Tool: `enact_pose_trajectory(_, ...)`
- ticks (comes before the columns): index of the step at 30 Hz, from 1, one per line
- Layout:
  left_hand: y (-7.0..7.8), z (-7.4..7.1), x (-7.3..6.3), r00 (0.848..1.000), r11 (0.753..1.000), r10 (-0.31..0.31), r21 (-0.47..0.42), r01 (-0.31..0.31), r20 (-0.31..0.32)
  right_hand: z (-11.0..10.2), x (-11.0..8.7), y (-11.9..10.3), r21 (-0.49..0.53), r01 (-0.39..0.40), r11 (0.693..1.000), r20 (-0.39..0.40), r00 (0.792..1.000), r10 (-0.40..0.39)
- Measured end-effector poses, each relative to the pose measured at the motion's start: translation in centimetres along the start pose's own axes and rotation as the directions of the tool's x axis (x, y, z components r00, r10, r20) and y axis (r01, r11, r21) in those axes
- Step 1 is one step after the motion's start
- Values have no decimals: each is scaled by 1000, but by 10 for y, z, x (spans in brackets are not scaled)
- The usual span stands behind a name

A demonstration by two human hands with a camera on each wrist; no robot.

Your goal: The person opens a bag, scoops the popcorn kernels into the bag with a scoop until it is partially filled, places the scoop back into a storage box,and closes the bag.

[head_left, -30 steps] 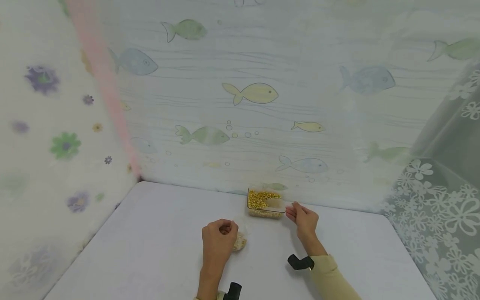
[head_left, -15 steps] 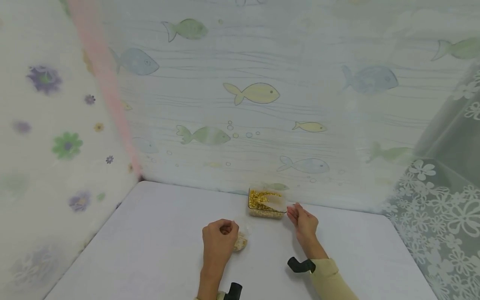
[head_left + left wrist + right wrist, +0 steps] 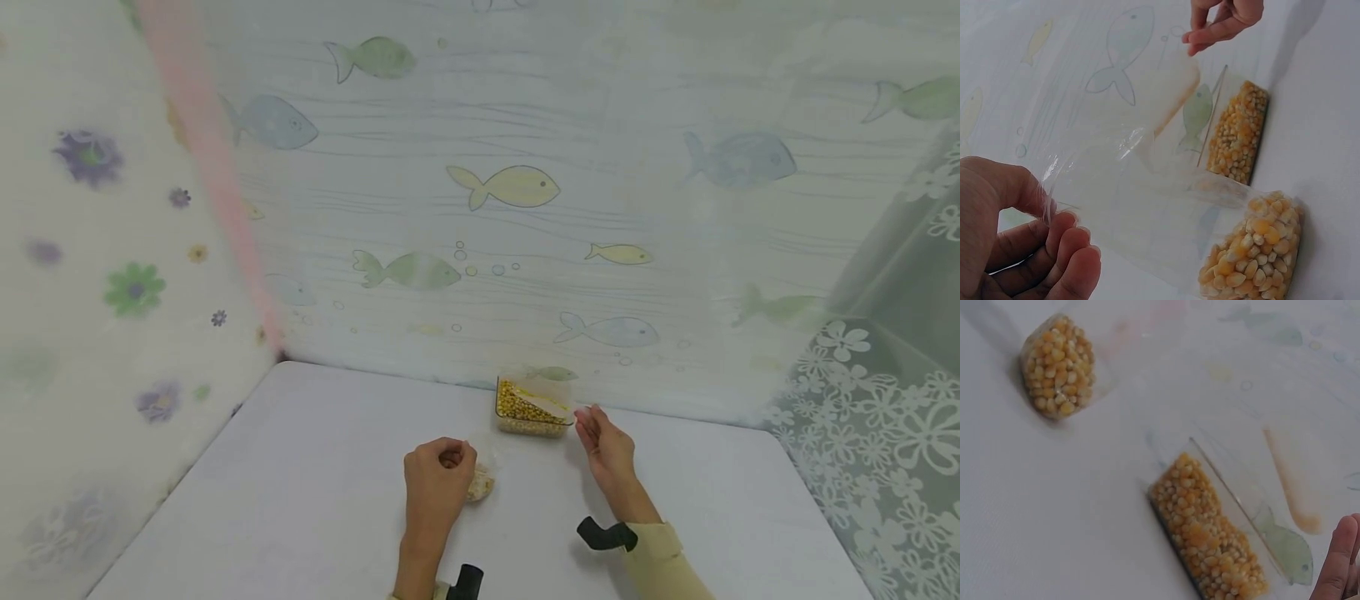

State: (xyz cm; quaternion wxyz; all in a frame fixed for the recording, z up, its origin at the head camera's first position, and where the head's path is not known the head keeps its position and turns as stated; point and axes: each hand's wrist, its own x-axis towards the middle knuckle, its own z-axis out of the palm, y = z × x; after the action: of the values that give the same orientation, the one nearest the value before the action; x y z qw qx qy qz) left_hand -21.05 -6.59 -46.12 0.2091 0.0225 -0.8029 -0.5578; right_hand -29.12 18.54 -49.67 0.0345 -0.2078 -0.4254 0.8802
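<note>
My left hand (image 3: 438,479) pinches the mouth of a clear plastic bag (image 3: 1254,256) between thumb and forefinger. Corn kernels fill the bag's bottom, which rests on the table. My right hand (image 3: 612,450) is beside a clear rectangular container (image 3: 532,428) of yellow corn kernels. Its fingertips pinch the end of a pale, see-through scoop (image 3: 551,406), tilted on edge over the container. In the left wrist view, the scoop (image 3: 1186,94) appears as a faint shape with a brownish edge; whether it carries kernels cannot be made out.
The white table (image 3: 322,467) meets a fish-printed curtain (image 3: 495,275) just behind the container. A flower-printed sheet (image 3: 135,292) hangs on the left, and a lace-patterned translucent curtain (image 3: 885,450) on the right. Black wrist cameras (image 3: 606,534) sit on both forearms.
The scoop has turned from lying broad side up to standing narrowly on edge above the container's kernels. My right hand has barely shifted, and the left hand stays still with the bag.
</note>
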Motion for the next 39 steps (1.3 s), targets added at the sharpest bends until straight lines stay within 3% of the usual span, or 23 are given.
enact_pose_trajectory(6,-1,1,-1,1000,1000,-9,2,9,0,-4,-7,1,32,38,999,78,996,-41)
enact_pose_trajectory(13,0,2,-2,1000,1000,-21,11,21,1,-6,-8,3,20,-24,1000,18,1000,23)
enact_pose_trajectory(19,1,2,-3,1000,1000,-11,7,12,-8,-6,-19,6,2,-52,999,63,997,51)
enact_pose_trajectory(31,-1,3,-2,1000,1000,13,17,-12,-16,1,-51,6,-78,-73,994,100,992,81)
enact_pose_trajectory(39,1,1,0,1000,999,19,36,-18,-20,2,-60,13,-159,-63,985,132,988,85)
